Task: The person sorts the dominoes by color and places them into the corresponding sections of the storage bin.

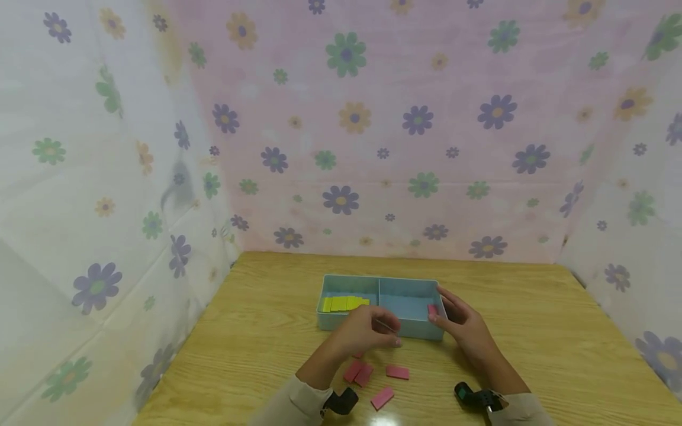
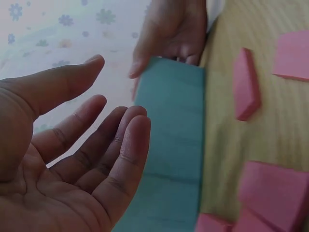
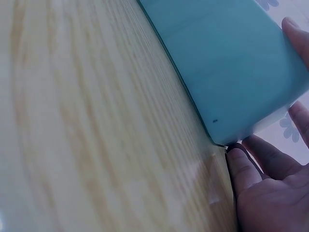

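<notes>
Pink tiles mostly outside, yellow tiles boxed

The boxing looks only partway: pink barely begun, with at least five left, and yellow seemingly done. Five pink tiles show on the surface, about the near side of the left grip: one nearest the person, two overlapping, one apart to the right, one partly hidden below that grip. The left grip is released, its fingers loosely bent round nothing. The right grip grasps the right end of the one light-blue box; just past its thumb tip, a single pink tile shows in the right compartment. Beyond the left grip, the yellow tiles lie in a close row in the left compartment, edges too merged for a sure count.
</notes>
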Motion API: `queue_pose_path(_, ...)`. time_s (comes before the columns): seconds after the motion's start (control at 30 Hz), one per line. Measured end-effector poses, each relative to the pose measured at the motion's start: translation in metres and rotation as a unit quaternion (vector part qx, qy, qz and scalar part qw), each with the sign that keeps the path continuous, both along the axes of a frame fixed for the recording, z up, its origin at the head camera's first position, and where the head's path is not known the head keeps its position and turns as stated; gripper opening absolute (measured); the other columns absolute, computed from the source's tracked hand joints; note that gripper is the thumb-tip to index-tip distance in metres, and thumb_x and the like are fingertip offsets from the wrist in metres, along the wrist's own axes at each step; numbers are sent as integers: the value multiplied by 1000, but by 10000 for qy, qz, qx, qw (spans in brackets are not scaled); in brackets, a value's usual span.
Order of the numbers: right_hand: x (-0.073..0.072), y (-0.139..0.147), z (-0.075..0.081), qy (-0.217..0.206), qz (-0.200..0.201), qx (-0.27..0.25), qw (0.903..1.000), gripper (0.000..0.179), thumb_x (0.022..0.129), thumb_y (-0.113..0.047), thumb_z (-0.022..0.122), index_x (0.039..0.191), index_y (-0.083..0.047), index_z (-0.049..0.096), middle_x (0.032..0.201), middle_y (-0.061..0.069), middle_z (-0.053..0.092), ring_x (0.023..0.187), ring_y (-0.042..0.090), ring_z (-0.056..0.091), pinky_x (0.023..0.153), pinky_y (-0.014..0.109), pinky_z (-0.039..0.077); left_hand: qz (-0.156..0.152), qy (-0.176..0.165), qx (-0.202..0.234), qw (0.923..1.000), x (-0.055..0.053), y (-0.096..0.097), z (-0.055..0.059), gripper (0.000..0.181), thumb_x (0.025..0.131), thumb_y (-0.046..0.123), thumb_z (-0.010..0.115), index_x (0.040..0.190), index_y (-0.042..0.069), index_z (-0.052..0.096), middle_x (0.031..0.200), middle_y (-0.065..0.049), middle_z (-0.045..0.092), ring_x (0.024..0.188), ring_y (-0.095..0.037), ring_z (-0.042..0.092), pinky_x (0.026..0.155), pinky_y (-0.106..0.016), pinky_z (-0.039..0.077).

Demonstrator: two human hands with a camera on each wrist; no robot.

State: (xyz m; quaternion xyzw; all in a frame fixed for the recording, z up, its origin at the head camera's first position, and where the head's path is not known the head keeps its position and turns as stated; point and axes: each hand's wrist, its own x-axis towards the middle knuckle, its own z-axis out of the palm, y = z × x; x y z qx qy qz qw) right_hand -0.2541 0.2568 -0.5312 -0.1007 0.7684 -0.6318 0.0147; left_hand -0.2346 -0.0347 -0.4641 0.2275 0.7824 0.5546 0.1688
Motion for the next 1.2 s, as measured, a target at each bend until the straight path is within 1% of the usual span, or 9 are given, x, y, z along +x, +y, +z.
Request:
queue_pose_path(0.13,0,-1,0,-21,-39,38,10000,77,100,-27,72,165,-24,31,165,23,34,150,44,36,94,8,45,-37,34,-135,9999,5,2,-8,24,88,16,84,110,8,77,105,-6,76,88,-6,70,77,-24,57)
queue_pose_path(0.23,0,-1,0,-33,-85,70,9999,77,99,-28,72,164,-24,31,165,23,35,150,43,37,94,7,45,-145,196,-271,9993,6,5,-14,23,87,14,84,109,7,78,103,-6,77,86,-4,69,77,-22,56)
queue_pose_path(0.37,0,0,-1,-51,-96,87,9999,76,100,-29,72,164,-24,32,165,24,35,150,44,36,94,7,45,-263,354,-550,9975,7,9,-22,21,87,12,85,107,8,80,100,-1,78,82,0,67,74,-20,56)
queue_pose_path(0.57,-2,1,-4,1,-8,146,9999,76,101,-30,70,165,-24,30,166,23,32,151,45,33,95,7,44,-226,475,-976,9938,9,13,-32,18,87,11,85,104,13,81,95,10,77,84,3,66,77,-18,55)
queue_pose_path(0.7,-4,2,-3,56,-36,164,9998,75,101,-31,70,164,-26,31,166,22,33,151,44,34,95,7,44,-223,518,-1171,9915,11,16,-34,17,84,14,87,100,16,81,88,13,74,79,2,65,74,-19,54)
queue_pose_path(0.83,-4,2,-2,57,-69,232,9997,75,101,-31,70,164,-26,31,165,22,34,151,44,35,95,6,44,-282,491,-1179,9914,12,18,-35,17,82,14,89,97,15,81,83,13,73,74,1,63,69,-19,53)
queue_pose_path(1.0,-1,1,0,93,-100,296,9995,74,101,-30,70,164,-25,32,165,24,34,149,44,37,94,7,44,-306,532,-1159,9914,13,19,-36,17,82,10,88,97,13,81,83,12,73,73,2,63,68,-18,53)
queue_pose_path(1.1,0,1,0,118,-61,240,9996,75,101,-28,70,165,-24,31,165,24,33,150,45,37,94,7,44,-236,612,-1218,9904,14,19,-35,18,81,9,89,97,14,81,84,12,73,74,3,63,69,-18,53)
queue_pose_path(1.2,0,1,-1,135,-9,154,9998,75,101,-26,69,165,-23,30,165,25,33,150,45,36,94,8,45,-67,725,-1403,9874,15,20,-35,19,80,8,89,96,16,81,85,14,73,76,5,62,71,-17,53)
